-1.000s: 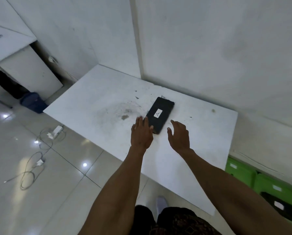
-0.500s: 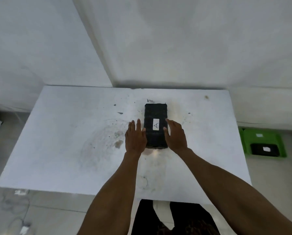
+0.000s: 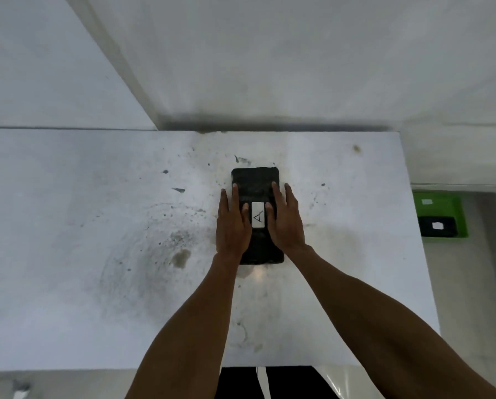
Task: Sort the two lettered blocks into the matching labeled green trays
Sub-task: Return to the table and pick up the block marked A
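1. Gripping block A [image 3: 256,182] from both sides: the left hand [image 3: 231,226] and right hand [image 3: 284,223] lie flat along its long edges with fingers straight and thumbs on top beside the label [image 3: 257,214]. The block sits flat on the table [image 3: 82,226], not lifted yet.
2. Biggest risk, probably: it's a palm squeeze, with no fingers curled under. If the block is heavy or slick, it could slide down out of the hands mid-carry.
3. The tray [image 3: 442,203] is well off to the right of the right hand, lower than the tabletop, and already holds another black block [image 3: 438,227]. Its label is too blurry to read, so dropping A in there might be a mis-sort.
4. Only one tray shows, so the person may need to look around before committing.
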